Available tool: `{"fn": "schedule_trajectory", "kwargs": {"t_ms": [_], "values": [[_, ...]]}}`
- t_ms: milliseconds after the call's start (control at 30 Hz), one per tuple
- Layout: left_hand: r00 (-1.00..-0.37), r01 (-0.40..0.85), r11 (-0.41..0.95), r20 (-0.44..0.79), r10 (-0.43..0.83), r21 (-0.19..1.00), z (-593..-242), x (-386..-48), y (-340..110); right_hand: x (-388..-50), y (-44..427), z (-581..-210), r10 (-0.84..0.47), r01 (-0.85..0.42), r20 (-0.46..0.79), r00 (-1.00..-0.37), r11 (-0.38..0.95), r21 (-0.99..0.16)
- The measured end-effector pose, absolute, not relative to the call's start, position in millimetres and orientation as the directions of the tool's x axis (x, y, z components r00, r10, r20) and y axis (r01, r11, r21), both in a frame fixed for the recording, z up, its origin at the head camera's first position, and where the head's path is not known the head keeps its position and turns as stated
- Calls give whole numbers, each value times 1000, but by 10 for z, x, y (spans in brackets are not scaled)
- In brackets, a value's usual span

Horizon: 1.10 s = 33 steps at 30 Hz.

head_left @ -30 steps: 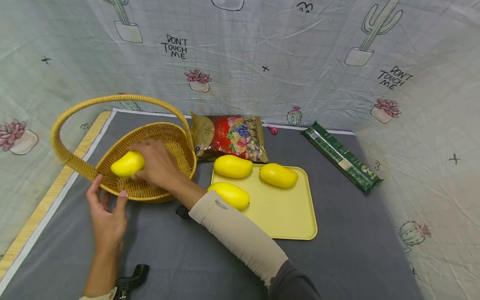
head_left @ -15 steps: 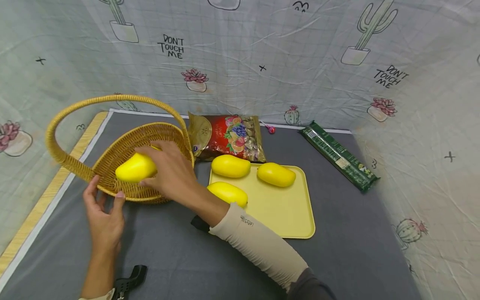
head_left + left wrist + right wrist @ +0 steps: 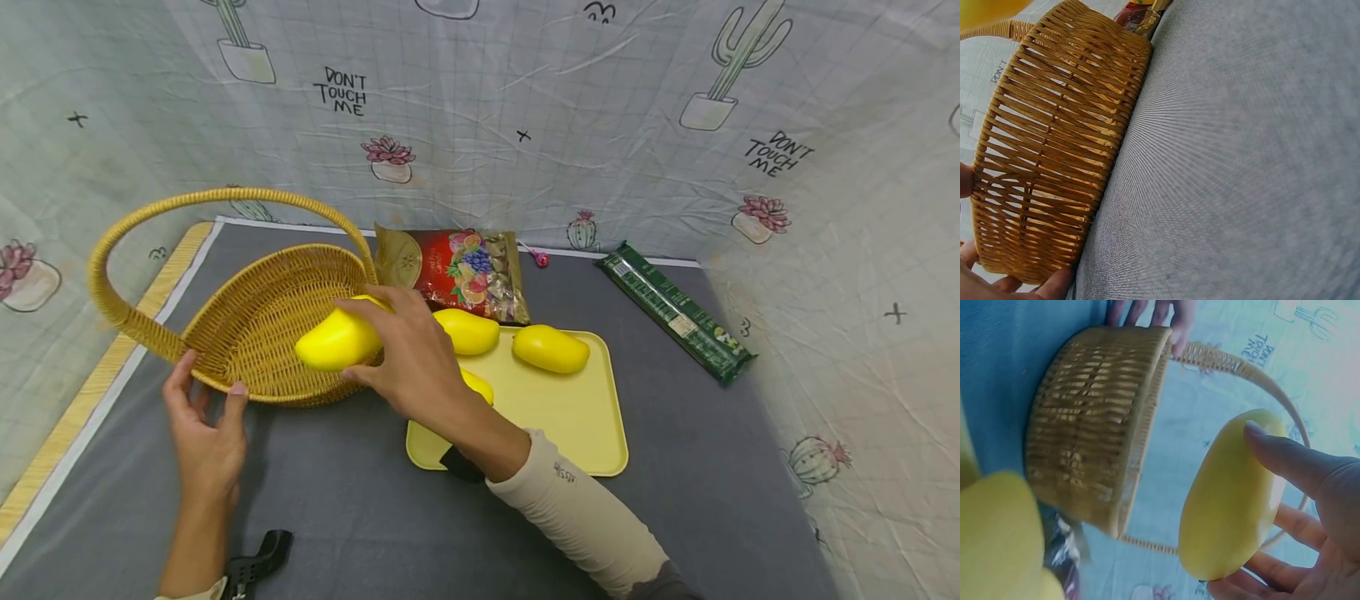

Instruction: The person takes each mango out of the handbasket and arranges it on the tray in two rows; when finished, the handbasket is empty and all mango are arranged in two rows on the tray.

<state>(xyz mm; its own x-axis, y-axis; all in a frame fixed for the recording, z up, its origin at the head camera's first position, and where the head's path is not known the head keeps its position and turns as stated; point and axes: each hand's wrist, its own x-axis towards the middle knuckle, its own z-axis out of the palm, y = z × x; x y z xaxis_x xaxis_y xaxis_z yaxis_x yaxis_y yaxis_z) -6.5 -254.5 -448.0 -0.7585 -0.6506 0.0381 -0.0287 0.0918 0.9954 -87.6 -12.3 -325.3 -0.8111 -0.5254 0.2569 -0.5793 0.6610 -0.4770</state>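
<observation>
A yellow mango is gripped between the thumb and fingers of my right hand, held up over the right rim of the wicker basket. In the right wrist view the mango hangs clear of the basket wall. No fruit shows inside the basket. My left hand holds the basket's near left rim, thumb on the near side and fingers around the edge. From the left wrist view its fingertips press against the woven side. Several mangoes, among them one at the right, lie on the yellow tray.
Behind the tray lies a red and gold candy bag, with a small pink lollipop beside it. A long green packet rests at the back right. The basket's tall arched handle rises above its opening. Grey cloth covers the table.
My right hand has lifted the mango out of the basket and carried it right, toward the tray. My left hand stays on the basket rim.
</observation>
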Motion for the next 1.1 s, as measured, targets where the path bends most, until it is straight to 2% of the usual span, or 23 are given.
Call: {"fn": "schedule_trajectory", "kwargs": {"t_ms": [533,1100], "values": [[-759,-23,71,29,-650,997,-4486,-53,-2568,-773,486,-3374,-427,-491,243,-871,733,-471],[-767,-25,63,21,-642,998,-4472,-64,-2555,-667,1213,-3548,-261,-313,172,-950,815,-488]]}}
